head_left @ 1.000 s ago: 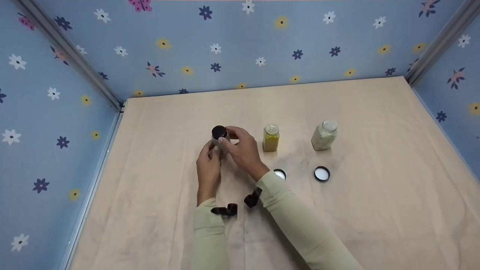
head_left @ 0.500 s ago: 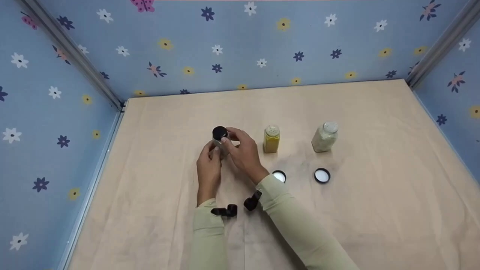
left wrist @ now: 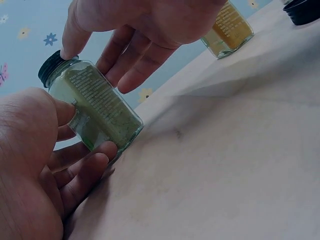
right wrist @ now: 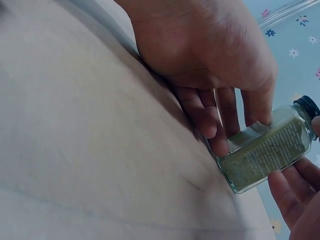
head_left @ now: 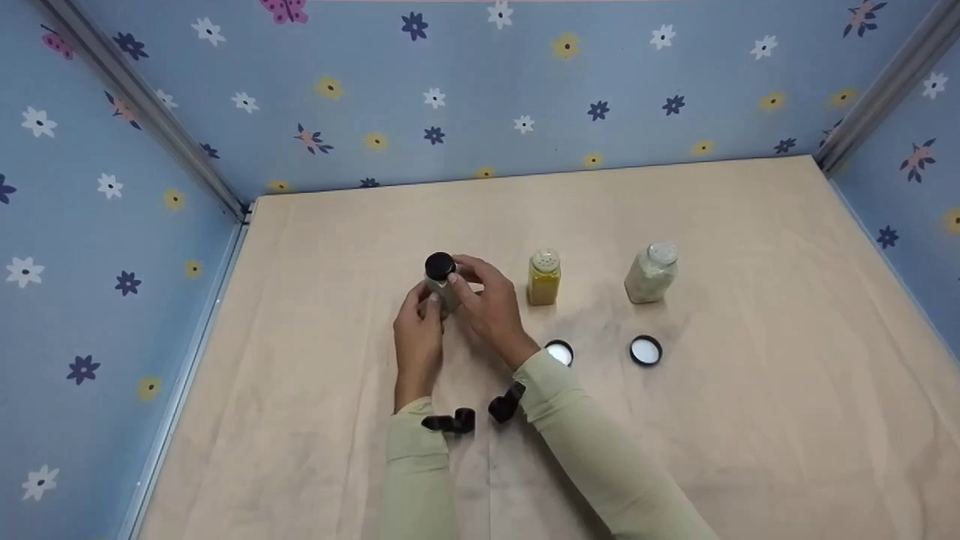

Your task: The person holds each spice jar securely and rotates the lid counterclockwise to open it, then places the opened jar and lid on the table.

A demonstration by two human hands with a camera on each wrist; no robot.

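A glass spice jar (left wrist: 102,105) with green contents and printed text stands on the table left of centre, a black lid (head_left: 440,266) on its top. My left hand (head_left: 418,334) grips the jar's body low down, thumb on the near side and fingers curled around the base. My right hand (head_left: 491,304) is at the top, its thumb at the lid's edge and its forefinger on the far side. In the left wrist view the other right fingers (left wrist: 137,60) extend beside the glass.
To the right stand a yellow-filled jar (head_left: 544,283) and a pale-filled jar (head_left: 651,277), both with perforated tops. Two black caps (head_left: 646,350) with white insides lie in front of them, one partly behind my right sleeve. Flowered panels (head_left: 480,82) enclose the cloth-covered table.
My right thumb has slid slightly to the right along the lid's edge. My left hand and the jar have stayed in place.
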